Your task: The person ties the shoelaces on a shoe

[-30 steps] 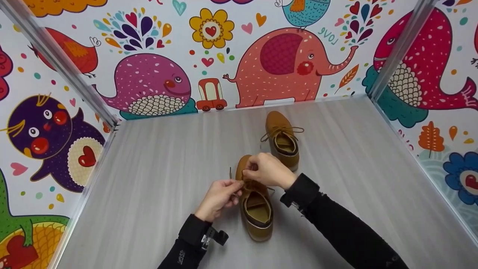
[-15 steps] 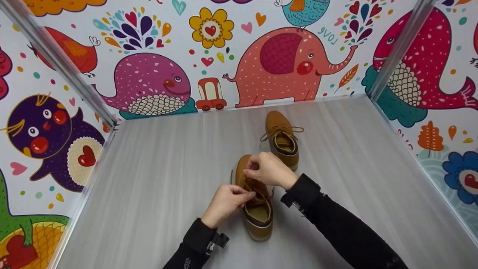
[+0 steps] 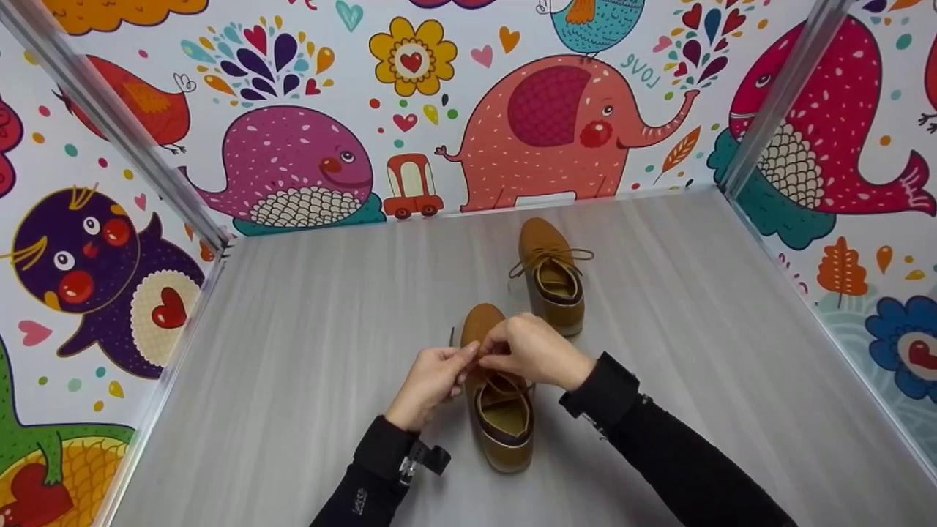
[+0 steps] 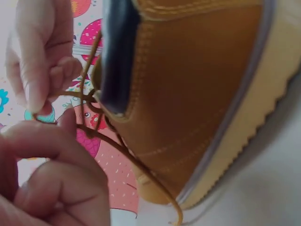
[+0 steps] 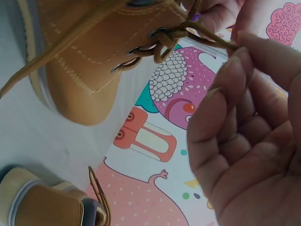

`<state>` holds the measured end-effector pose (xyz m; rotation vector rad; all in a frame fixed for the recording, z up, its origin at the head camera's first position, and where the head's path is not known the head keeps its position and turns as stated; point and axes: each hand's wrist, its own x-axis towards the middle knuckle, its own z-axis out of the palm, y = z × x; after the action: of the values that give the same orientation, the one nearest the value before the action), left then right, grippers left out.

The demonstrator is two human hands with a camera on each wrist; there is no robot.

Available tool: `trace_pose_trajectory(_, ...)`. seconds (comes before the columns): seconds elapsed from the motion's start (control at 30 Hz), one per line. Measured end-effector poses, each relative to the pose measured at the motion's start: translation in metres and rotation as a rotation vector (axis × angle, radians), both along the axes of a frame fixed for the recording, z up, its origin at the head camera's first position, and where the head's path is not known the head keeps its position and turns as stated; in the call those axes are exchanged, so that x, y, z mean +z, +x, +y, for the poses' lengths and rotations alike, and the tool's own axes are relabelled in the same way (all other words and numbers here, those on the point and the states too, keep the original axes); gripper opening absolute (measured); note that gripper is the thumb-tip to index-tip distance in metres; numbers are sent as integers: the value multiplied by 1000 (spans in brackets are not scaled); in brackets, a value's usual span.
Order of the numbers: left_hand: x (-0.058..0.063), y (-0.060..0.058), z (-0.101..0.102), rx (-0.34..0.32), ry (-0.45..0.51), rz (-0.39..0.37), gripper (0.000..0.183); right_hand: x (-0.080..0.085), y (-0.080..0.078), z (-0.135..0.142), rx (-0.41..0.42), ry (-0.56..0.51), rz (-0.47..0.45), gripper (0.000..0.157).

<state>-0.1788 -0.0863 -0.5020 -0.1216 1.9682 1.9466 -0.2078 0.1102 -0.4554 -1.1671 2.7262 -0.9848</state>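
A tan lace-up shoe (image 3: 507,455) stands on the floor between my hands, its toe pointing away. My left hand (image 3: 427,384) is at the left of its lacing and pinches the brown shoelace (image 4: 113,141) between thumb and finger. From the right, my right hand (image 3: 542,353) pinches a piece of the same lace, seen taut in the right wrist view. The fingertips of both hands nearly meet above the lacing. A small loop and crossing (image 5: 164,44) of lace sits over the eyelets. One loose lace end hangs down the shoe's side in the left wrist view.
The matching tan shoe (image 3: 545,238), its lace tied in a bow, stands farther back and to the right. Grey wood-look floor (image 3: 329,315) surrounds both. Walls printed with cartoon animals (image 3: 542,132) and metal corner posts (image 3: 776,95) enclose the floor.
My left hand first reached right and down over the lacing, then drew back left and up. My right hand shifted slightly nearer to me. The shoes stayed in place.
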Motion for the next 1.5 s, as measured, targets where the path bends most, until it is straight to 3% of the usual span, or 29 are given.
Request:
trace_pose_trajectory(0.13, -1, -1, -2, -30, 90, -28, 24, -5, 6, 7, 17, -35, 28, 10)
trace_pose_trajectory(0.3, -3, -1, -1, -17, 109, -29, 19, -17, 19, 15, -78, -78, 78, 17)
trace_pose_trajectory(0.5, -4, -2, -1, -1, 83, -17, 20, -33, 37, 12, -80, 79, 252, 25)
trace_pose_trajectory(0.6, -4, -1, -1, -5, 73, -11, 20, -33, 41, 11, -79, 144, 374, 23)
trace_pose_trajectory(0.67, -4, 0, 0, -7, 67, -8, 20, -31, 42, 13, -69, 140, 401, 20)
trace_pose_trajectory(0.87, -5, 4, 1, -8, 48, 20, 22, -19, 35, 29, -11, 7, 252, 12)
trace_pose_trajectory(1.17, -5, 5, 3, 4, -6, 78, 22, -5, 21, 45, 19, -15, 157, 5)
trace_pose_trajectory(1.5, -3, 5, 7, 34, -80, 182, 19, -17, -11, 32, 5, -19, -75, 5)
